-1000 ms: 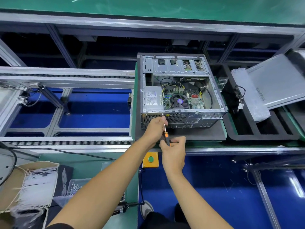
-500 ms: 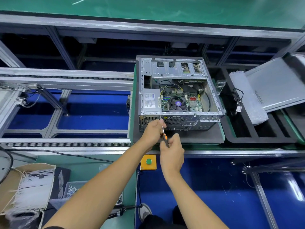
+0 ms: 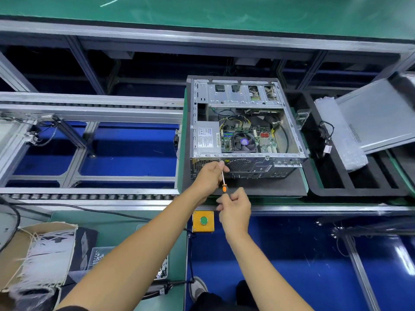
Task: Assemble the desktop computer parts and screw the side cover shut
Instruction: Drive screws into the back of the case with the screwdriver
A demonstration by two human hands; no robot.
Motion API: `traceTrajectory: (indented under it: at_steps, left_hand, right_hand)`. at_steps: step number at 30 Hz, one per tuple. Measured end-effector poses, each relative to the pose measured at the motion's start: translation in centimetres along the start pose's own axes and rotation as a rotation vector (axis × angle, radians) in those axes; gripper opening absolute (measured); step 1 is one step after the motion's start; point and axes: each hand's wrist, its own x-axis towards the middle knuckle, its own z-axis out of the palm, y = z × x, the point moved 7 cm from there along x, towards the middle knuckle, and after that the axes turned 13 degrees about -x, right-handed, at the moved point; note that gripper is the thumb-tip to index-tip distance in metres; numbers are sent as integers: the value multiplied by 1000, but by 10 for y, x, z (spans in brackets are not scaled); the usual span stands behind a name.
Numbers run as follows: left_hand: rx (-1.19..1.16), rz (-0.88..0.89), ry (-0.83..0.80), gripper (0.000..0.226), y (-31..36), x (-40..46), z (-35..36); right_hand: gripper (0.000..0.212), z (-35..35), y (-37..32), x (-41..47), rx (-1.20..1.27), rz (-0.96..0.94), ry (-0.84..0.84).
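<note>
- head view: open grey metal desktop computer case point(image 3: 244, 129) lies on its side on a dark grey foam pad point(image 3: 265, 187), open face up; green motherboard with black round cooler fan point(image 3: 244, 141) visible inside, silver power supply box point(image 3: 207, 136) at the case's left inner end
- left hand point(image 3: 210, 176) is against the case's near rear panel at its top left edge, fingers curled around the metal shaft of a small screwdriver with orange-and-black handle point(image 3: 223, 182), thumb tip up at the panel edge
- screwdriver tip sits at the case's rear panel rim, under the left thumb; the screw itself can't be made out
- right hand point(image 3: 235, 208) is just below the case, near side of the foam pad, fingertips pinching the handle end of the screwdriver
- flat silver-grey metal side cover panel point(image 3: 379, 117) lies off the case, well to the case's right, tilted over a black foam tray point(image 3: 359, 176)
- clear plastic bag point(image 3: 336, 131) lies between the case and that panel, partly under the panel
- yellow box with green round push button point(image 3: 203, 221) is below the case, on the front rail, just left of the right hand
- open cardboard box of white cable ties point(image 3: 38, 254) is far lower left of the case
- clear bin of small screws point(image 3: 98, 257) lies lower left of the case, partly hidden by the left forearm
</note>
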Motion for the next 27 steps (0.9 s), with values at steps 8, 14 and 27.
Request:
traceTrajectory:
  at_steps: [8,14,27]
  left_hand:
    - [-60,-22,-49,42,-1,-10,0]
    - [-43,-29,-21,41,1,-7,9]
    - [-41,-23,4,42,1,-10,9]
  right_hand:
    - [11,29,8,-12,532,437,-455]
    - [23,-11,-16,-7,-401,-137,146]
    - [13,-7,-9,-1,-21,131,-113]
